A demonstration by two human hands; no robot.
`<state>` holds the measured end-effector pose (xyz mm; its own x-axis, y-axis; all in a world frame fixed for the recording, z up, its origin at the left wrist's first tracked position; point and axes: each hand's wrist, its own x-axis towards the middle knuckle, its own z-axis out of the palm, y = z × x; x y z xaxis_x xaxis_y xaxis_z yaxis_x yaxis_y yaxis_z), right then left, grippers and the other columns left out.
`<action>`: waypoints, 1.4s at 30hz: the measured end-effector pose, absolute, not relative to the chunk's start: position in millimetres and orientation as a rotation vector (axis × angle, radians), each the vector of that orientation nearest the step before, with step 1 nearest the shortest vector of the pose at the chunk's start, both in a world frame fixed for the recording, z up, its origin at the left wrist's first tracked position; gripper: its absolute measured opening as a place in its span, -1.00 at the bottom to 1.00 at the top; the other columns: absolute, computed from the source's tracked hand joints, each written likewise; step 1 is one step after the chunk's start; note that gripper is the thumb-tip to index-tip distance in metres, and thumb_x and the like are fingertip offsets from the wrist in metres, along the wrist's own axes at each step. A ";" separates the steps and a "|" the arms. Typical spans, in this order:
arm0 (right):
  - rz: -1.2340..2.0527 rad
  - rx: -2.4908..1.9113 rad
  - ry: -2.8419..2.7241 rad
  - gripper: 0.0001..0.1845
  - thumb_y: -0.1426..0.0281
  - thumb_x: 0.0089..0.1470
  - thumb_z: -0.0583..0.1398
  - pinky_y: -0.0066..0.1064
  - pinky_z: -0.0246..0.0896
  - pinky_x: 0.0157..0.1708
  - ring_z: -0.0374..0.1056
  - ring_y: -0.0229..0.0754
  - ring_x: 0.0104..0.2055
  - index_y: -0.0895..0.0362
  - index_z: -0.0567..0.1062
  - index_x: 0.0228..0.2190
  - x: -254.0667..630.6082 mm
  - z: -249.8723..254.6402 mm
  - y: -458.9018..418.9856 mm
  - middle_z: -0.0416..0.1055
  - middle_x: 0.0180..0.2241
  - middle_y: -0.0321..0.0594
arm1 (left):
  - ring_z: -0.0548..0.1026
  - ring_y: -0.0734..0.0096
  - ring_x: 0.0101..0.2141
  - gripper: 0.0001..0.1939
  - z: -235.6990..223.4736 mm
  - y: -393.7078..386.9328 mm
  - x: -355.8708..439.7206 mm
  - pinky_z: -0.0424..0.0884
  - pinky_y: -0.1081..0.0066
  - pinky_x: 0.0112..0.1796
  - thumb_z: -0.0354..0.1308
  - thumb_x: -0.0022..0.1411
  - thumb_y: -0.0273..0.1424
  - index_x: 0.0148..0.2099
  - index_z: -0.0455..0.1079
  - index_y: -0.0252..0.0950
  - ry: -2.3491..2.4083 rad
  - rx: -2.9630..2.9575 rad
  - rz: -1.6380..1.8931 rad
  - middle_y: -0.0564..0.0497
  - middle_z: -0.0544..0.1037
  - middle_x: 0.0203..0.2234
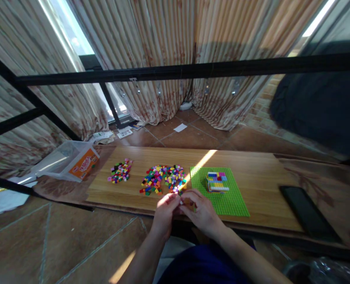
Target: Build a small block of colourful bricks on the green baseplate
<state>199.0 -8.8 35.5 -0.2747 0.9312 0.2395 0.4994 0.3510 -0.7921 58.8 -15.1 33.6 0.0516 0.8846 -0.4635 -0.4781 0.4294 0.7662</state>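
Observation:
My left hand (166, 211) and my right hand (201, 211) meet at the near edge of a wooden board (251, 161), fingers pinched together around something small that I cannot make out. Just beyond them lies a large pile of small coloured bricks (163, 179). A smaller pile of bricks (120, 172) lies further left. To the right of my hands a green baseplate (231, 199) carries a low block of stacked coloured bricks (217, 182).
A clear plastic box with an orange label (71, 159) lies tipped at the board's left end. A dark phone (307, 213) rests at the right. Black metal frame bars (192, 71) cross above. Curtains, tiled floor and scattered papers lie behind.

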 end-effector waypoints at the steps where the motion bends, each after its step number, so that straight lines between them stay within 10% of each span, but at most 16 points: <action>1: 0.741 -1.276 -1.886 -0.91 0.37 0.09 0.18 -0.39 0.31 -0.24 0.38 -0.21 -0.25 0.04 0.49 -0.32 202.8 33.9 -11.3 0.41 -0.27 -0.23 | 0.43 0.53 -0.53 -0.66 33.9 -15.6 65.5 0.37 0.50 -0.47 0.39 -0.13 -0.25 -0.36 0.39 -0.32 1.084 0.485 1.097 0.08 0.49 -0.53; 22: 0.175 -1.569 -1.882 -0.83 0.39 0.11 0.17 -0.25 0.25 -0.14 0.28 -0.08 -0.13 0.02 0.59 -0.38 323.9 26.9 53.4 0.37 -0.22 -0.14 | 0.50 0.33 -0.26 -0.75 24.6 73.9 155.8 0.40 0.34 -0.20 0.18 0.10 -0.43 -0.13 0.48 -0.30 1.402 1.519 1.023 -0.06 0.57 -0.28; 42: 0.918 -1.472 -1.007 -0.54 0.16 -0.16 0.28 -0.33 0.31 -0.39 0.37 -0.16 -0.39 0.19 0.52 -0.24 315.1 -2.1 64.5 0.51 -0.34 -0.14 | 0.52 0.35 -0.28 -0.76 1.0 85.4 177.9 0.41 0.35 -0.20 0.23 0.02 -0.42 -0.19 0.49 -0.31 1.319 1.354 1.101 -0.06 0.58 -0.32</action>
<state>315.1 64.5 -2.1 0.3445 0.9385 -0.0219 0.1085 -0.0629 -0.9921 177.9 85.4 1.0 0.0265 0.9996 0.0004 0.1783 -0.0051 0.9840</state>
